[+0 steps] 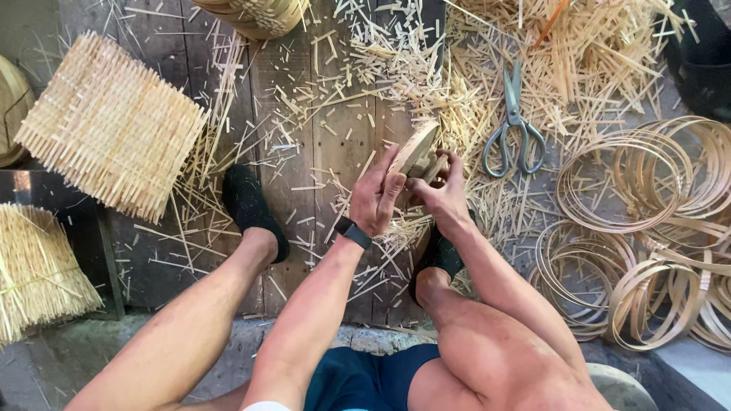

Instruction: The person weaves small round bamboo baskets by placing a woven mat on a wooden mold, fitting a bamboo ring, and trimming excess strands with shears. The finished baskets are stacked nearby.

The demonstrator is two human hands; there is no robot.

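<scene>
Both hands, left hand (375, 199), right hand (440, 194), gripping round wooden disc (415, 148), scissors (515, 125) beside

- Right hand (440, 190) covers the lower edge of the round wooden disc (415, 148).
- At nine o'clock, bundle of sticks (34, 266) cut off by the frame.
- At three o'clock, bamboo hoops (655, 228) run off-frame.

Bare planks (293, 129) left of the hands look passable; scissors (515, 122) and hoops (640, 183) crowd the right.

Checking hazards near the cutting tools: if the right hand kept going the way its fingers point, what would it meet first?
The right hand points up-left, straight into the round woven piece it grips; beyond lie bamboo scraps. Scissors lie off to its right.
</scene>
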